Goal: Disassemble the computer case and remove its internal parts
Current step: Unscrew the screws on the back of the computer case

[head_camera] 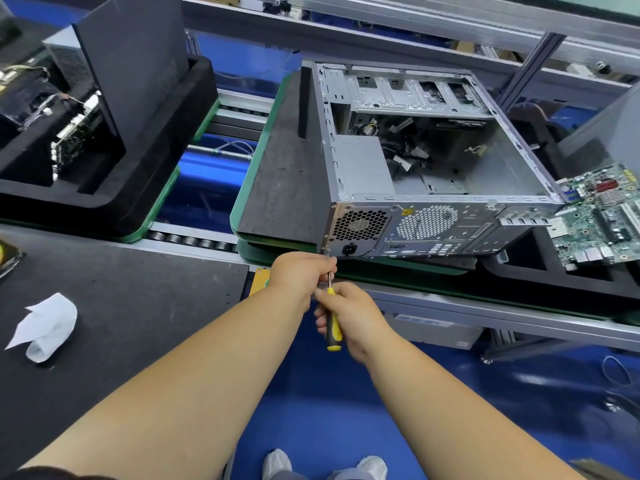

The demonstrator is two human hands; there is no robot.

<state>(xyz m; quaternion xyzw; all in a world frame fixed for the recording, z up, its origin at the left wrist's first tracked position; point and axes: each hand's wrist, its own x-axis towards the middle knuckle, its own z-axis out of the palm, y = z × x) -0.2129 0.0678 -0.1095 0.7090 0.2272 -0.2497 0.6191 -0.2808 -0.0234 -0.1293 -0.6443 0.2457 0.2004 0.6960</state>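
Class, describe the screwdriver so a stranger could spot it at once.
Start at the open computer case and drop to its near left corner. The screwdriver stands there, shaft in the left hand, handle in the right hand. Only it is yellow and black.

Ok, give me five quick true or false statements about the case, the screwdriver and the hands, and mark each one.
1. The right hand grips a yellow and black screwdriver. True.
2. The screwdriver tip is at the top front corner of the case. False: it is at the lower left corner of the rear panel, beside the power supply.
3. The left hand pinches the screwdriver shaft near the tip. True.
4. The motherboard is mounted inside the case. False: it lies outside, to the right.
5. The case side is closed. False: it is open, with cables visible inside.
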